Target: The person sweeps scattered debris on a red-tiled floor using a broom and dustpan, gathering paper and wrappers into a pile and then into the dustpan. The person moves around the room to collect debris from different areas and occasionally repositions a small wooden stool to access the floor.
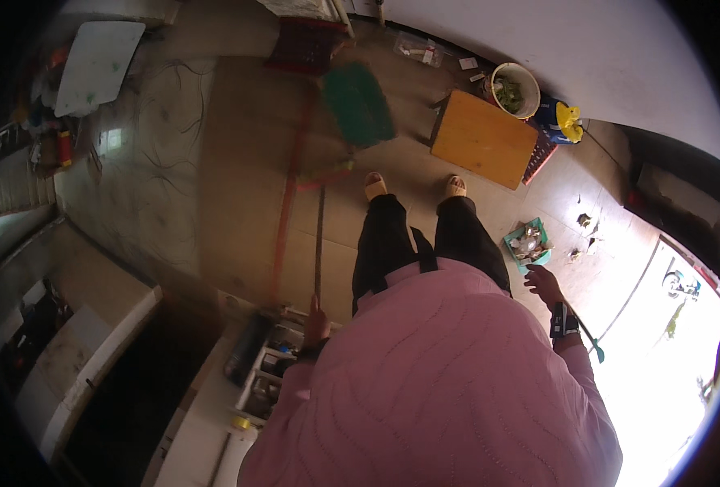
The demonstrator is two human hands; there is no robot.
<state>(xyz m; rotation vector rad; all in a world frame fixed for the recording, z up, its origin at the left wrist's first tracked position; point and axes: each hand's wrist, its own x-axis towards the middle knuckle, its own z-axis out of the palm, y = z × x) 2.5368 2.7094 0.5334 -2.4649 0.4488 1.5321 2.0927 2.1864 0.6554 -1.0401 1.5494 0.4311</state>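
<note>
My left hand (316,324) is closed round the upper end of a broom's long dark handle (319,243). The reddish broom head (326,177) rests on the floor left of my feet and is blurred. In my right hand (542,283) is the handle of a teal dustpan (521,262); its green end (599,351) sticks out past my wrist. Crumpled rubbish (529,242) fills the pan, which is low beside my right leg. My palm hides part of that grip. A dark device is strapped to my right wrist.
Ahead are a wooden-topped stool (484,140), a green rectangular top (358,105) and a bucket (533,79) holding leaves. Scraps (584,220) lie on the tiled floor by a bright doorway (646,341). At left, a divided tray (251,383) stands on a counter.
</note>
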